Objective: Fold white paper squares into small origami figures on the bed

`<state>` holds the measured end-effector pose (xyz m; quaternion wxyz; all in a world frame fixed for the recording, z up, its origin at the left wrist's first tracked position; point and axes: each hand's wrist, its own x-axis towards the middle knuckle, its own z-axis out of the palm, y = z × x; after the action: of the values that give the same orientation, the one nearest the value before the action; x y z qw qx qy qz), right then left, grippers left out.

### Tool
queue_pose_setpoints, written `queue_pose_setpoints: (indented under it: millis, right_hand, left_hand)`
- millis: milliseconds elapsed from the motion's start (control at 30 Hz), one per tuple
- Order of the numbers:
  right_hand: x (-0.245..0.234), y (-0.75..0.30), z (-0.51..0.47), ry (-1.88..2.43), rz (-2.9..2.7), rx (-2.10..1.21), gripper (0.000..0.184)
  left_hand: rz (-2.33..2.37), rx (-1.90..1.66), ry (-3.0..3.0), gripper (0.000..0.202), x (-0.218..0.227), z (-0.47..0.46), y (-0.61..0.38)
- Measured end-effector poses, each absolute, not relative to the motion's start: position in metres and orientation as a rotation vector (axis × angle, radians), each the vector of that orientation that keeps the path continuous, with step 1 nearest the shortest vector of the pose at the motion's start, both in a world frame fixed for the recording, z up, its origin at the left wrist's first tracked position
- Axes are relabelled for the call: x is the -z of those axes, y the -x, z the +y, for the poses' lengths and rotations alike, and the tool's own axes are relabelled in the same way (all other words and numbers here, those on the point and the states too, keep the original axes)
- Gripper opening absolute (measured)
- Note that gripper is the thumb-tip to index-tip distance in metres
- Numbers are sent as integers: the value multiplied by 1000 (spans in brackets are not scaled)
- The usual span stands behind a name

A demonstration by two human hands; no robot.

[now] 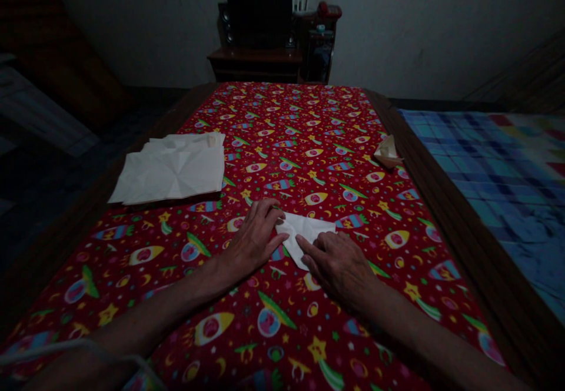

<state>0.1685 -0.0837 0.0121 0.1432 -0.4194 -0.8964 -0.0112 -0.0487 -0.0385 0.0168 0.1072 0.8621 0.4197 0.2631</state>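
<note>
A folded piece of white paper (315, 226) lies on the red patterned cloth (291, 167). At its left corner, my left hand (258, 232) holds the paper between curved fingers and thumb. My right hand (342, 261) rests on the paper's lower right side, the index finger pressing on it and the other fingers curled. That hand covers part of the paper's right edge. To the left lies a stack of creased white paper sheets (176, 170). A small folded paper boat (388, 152) sits near the cloth's right edge.
Brown strips of bed or table edge (445, 220) flank the cloth. A blue checked cloth (459, 161) spreads at the right. At the far wall a dark screen (259, 11) stands on a wooden desk (256, 55). A pale cable (83, 344) crosses my left forearm.
</note>
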Motion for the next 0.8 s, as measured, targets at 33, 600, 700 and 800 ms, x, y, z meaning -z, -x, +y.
queue_pose_setpoints:
  millis: [33, 600, 700, 800]
  right_hand:
    - [-13, -168, -84, 1220, -2589, 21, 31]
    - [-12, -167, -82, 1205, -2565, 68, 31]
    - [-10, -165, -82, 1206, -2566, 91, 30]
    - [-12, -165, -82, 1228, -2582, 82, 29]
  left_hand:
    - [1193, -731, -2607, 22, -19, -44, 49]
    - [1100, -268, -2843, 50, -29, -77, 71]
    - [1165, -299, -2858, 48, -30, -77, 73]
    - [1235, -302, -2863, 46, -30, -81, 66]
